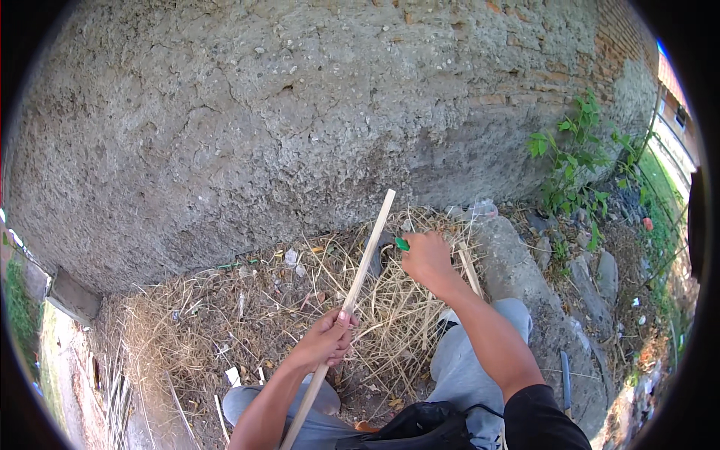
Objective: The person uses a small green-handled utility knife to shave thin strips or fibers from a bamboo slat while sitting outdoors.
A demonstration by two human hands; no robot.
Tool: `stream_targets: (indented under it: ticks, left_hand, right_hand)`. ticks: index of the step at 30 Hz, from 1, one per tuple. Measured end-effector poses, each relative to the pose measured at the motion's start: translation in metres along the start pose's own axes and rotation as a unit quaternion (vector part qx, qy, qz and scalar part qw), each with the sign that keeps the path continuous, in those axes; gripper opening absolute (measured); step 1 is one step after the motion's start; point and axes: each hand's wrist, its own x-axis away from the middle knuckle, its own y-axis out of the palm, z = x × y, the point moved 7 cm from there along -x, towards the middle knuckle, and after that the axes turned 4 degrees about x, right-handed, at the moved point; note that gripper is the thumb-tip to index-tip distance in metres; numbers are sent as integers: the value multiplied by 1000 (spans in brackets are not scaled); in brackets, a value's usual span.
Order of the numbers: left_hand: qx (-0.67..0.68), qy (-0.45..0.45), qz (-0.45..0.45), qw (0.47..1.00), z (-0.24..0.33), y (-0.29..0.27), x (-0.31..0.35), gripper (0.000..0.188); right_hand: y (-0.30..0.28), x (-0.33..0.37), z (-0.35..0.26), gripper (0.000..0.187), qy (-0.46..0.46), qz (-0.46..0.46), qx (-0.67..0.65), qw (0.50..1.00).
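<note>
My left hand (324, 339) is closed around a long, pale strip of split bamboo or wood (370, 253). The strip slants from between my knees up toward the wall, its top end free. To the right of the strip, my right hand (426, 259) is closed on a small green thing (403, 244), which sticks out on its left side. The rest of that thing is hidden in the fingers, so its kind does not show. Another pale strip (469, 268) stands just behind my right wrist, partly covered by my forearm.
A rough, cracked wall (300, 135) rises close ahead. Dry straw and thin shavings (397, 322) cover the ground. A stone slab (510, 255) lies to the right, with a long grey blade (566, 379) near my right side. Beyond grows a leafy green plant (574, 165).
</note>
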Motion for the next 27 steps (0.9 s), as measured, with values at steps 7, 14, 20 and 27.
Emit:
stream_targets:
  ticks: [7,14,20,27]
  left_hand:
    - [-45,-43,40,997,-3,-3,-14,39]
    - [5,-34,92,995,2,-7,-16,36]
    - [171,-30,10,985,1,-2,-20,35]
    - [305,-58,-184,933,6,21,-14,29]
  right_hand:
    - [9,24,-23,20,-74,-97,-7,992]
    - [19,12,-23,19,-66,-98,-19,993]
    - [32,-10,3,27,87,-75,-440,890]
    - [44,-1,-3,26,199,-188,-630,727]
